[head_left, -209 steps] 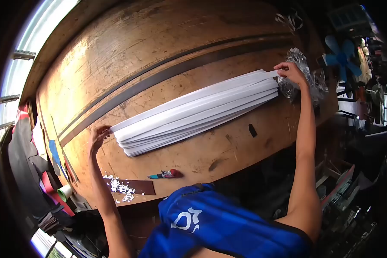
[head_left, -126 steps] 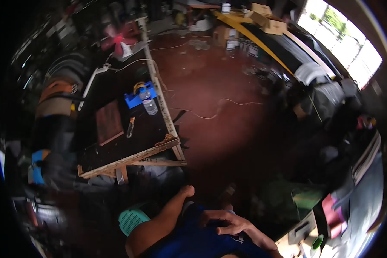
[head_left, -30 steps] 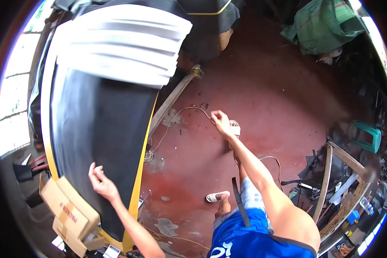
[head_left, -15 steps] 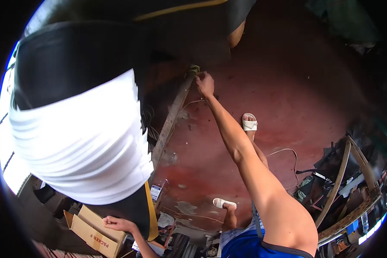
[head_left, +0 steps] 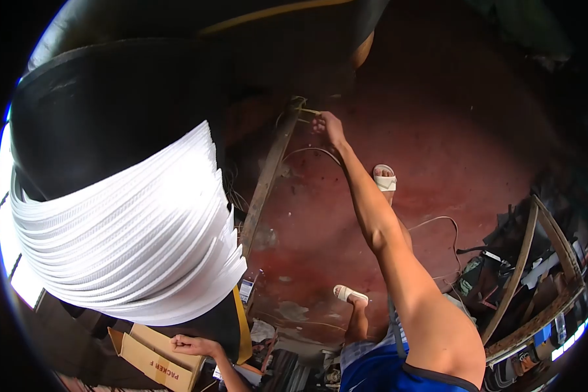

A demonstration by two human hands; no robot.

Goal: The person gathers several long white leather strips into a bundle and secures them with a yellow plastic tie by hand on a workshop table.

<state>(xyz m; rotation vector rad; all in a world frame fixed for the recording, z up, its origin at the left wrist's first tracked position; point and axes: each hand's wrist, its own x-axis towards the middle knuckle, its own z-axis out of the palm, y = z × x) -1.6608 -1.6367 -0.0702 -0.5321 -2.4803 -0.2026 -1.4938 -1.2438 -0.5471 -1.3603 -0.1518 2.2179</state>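
Yellowish bands [head_left: 311, 111] run from a wooden beam's [head_left: 266, 179] far end to the right hand [head_left: 328, 127], pinched round them, arm outstretched; left, an open cardboard box [head_left: 151, 366], contents hidden, sits near the curled left hand [head_left: 196, 345], its grip unclear; ribbed white strips [head_left: 130, 242] fan out on black sheeting [head_left: 111, 104].

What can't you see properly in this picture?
All in the head view:
Inside of the left hand: its curled fingers hide whether anything is there.
End of the yellow band: covered by the right hand.
Lower end of the wooden bar: hidden behind the white strips.
Blue shirt: partly cut off by the bottom edge.
Print on the small box: too small to read.
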